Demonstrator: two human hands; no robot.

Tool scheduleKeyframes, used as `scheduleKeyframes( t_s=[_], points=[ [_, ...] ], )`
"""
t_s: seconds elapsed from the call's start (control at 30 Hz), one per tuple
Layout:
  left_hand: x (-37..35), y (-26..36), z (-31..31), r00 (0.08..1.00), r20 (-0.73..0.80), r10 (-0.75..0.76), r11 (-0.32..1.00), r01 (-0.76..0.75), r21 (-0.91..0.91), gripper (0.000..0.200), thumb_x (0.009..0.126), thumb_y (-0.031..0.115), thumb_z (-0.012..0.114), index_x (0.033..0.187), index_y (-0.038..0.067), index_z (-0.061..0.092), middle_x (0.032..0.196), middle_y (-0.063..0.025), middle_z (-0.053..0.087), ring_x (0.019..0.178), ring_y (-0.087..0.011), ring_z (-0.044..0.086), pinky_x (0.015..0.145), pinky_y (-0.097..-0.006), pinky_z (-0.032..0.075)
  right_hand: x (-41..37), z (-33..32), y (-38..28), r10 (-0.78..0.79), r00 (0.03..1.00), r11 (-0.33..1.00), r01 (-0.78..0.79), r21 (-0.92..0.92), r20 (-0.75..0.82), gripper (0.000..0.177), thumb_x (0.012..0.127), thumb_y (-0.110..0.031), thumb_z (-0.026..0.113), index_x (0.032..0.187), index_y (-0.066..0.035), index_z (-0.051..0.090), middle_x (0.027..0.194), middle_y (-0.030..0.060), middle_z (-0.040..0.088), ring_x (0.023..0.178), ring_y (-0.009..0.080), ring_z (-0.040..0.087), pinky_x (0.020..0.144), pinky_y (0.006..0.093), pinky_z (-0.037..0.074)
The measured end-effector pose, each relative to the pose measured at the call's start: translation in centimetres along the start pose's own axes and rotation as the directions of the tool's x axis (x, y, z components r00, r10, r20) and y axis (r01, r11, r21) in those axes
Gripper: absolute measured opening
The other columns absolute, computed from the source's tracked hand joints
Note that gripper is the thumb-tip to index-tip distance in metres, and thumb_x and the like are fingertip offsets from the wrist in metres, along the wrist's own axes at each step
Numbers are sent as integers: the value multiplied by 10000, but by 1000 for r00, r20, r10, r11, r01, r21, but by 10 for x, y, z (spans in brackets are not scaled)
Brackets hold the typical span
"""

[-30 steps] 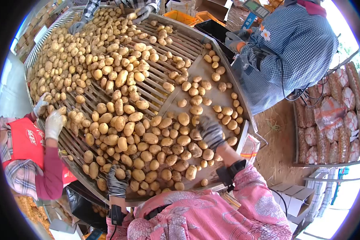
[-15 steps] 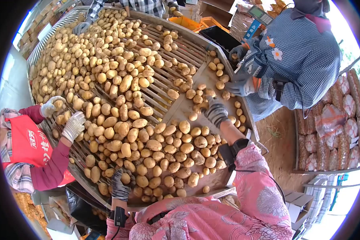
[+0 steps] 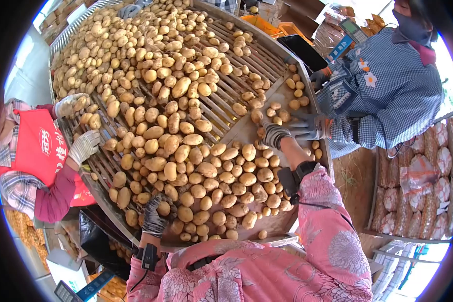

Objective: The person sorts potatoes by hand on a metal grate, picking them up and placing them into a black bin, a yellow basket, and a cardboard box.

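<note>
Potatoes cover a slatted sorting table (image 3: pixel 226 136) in front of me. My left hand (image 3: pixel 154 219), in a striped glove, is at the near edge with its fingers curled round a potato (image 3: pixel 164 208). My right hand (image 3: pixel 276 135), gloved alike, reaches to the flat metal part on the right. Its fingers stretch forward beside a potato (image 3: pixel 257 116), with their tips partly hidden. Just right of it is a co-worker's grey-gloved hand (image 3: pixel 309 126). More potatoes (image 3: pixel 247 179) lie between my two hands.
At the left, a person in a red apron (image 3: pixel 38 151) has white-gloved hands (image 3: pixel 84 146) over the potatoes. A person in a checked blue smock (image 3: pixel 387 90) stands at the right. Filled net sacks (image 3: pixel 412 186) are stacked behind. Orange crates (image 3: pixel 260 24) stand beyond the far edge.
The view has shifted, so the table sits farther right and higher. My right hand has moved slightly forward among the potatoes. The co-worker's grey-gloved hand is now close to it. My left hand stays by its potato.
</note>
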State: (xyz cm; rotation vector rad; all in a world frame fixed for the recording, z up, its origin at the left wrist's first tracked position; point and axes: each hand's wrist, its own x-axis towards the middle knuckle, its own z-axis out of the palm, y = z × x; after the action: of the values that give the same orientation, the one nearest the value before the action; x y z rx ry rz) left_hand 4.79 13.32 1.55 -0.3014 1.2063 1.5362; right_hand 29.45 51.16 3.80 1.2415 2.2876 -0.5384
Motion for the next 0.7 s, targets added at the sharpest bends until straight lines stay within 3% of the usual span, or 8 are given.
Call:
scheduleKeyframes(
  t_s=[0.2,0.33,0.43,0.47,0.57,0.6,0.67,0.7],
  points=[
    [6,-2,-8,994,111,-19,993,32,-113,216,844,308,626,809,108,553,733,-44,591,643,-215,591,545,-344,522,-31,6,-22,2,998,1000,-1,12,-69,756,704,-284,743,1344,-117,376,1051,216,625,986,358,605,827,424,480],
    [10,-5,-11,996,55,-64,930,79,-358,158,852,234,625,792,98,570,737,-20,602,675,-194,602,561,-320,533,-49,17,-23,2,994,996,8,88,-109,689,728,-241,689,1340,-131,391,1052,219,621,998,353,597,837,412,477],
    [1,-14,-11,988,133,-72,955,107,-276,140,852,226,611,901,98,581,720,-21,603,675,-203,603,604,-319,551,-53,27,-15,-37,971,931,120,345,-237,674,702,-192,740,1294,-90,434,1094,204,615,1030,324,589,860,390,472],
    [-3,-18,-10,975,217,-41,964,96,-248,220,846,221,609,1016,95,551,818,-41,607,739,-211,610,633,-338,554,-55,31,-16,-66,930,840,247,483,-362,670,688,-166,762,1274,-77,451,1105,190,617,1033,303,592,868,375,471],
    [-25,-26,7,895,443,50,997,-23,-68,562,852,246,567,1358,91,376,1172,-105,552,1040,-239,581,747,-414,561,-91,28,-37,-92,957,686,261,679,-275,652,662,-112,793,1233,-66,482,1087,116,617,1024,224,576,882,331,465],
    [-36,-23,26,901,430,65,995,-28,-92,562,852,246,567,1358,91,376,1172,-105,552,1040,-239,581,747,-414,561,-98,32,-48,-168,960,543,281,791,-225,644,661,-104,793,1225,-64,487,1077,99,613,1020,208,568,886,322,462],
    [-49,-19,58,753,658,-1,994,70,-79,558,872,298,541,1355,81,365,1248,-105,507,1139,-254,524,785,-446,553,-99,60,-75,-374,883,519,454,725,-285,637,661,-91,785,1225,-71,488,1064,73,601,1017,197,558,889,322,462],
    [-41,-29,61,733,676,77,986,-156,57,560,874,308,547,1353,83,365,1284,-105,478,1159,-258,508,820,-448,541,-122,51,-101,-484,831,498,520,694,-275,640,668,-108,777,1234,-71,480,1057,91,608,1009,215,572,881,328,465]
  ],
)
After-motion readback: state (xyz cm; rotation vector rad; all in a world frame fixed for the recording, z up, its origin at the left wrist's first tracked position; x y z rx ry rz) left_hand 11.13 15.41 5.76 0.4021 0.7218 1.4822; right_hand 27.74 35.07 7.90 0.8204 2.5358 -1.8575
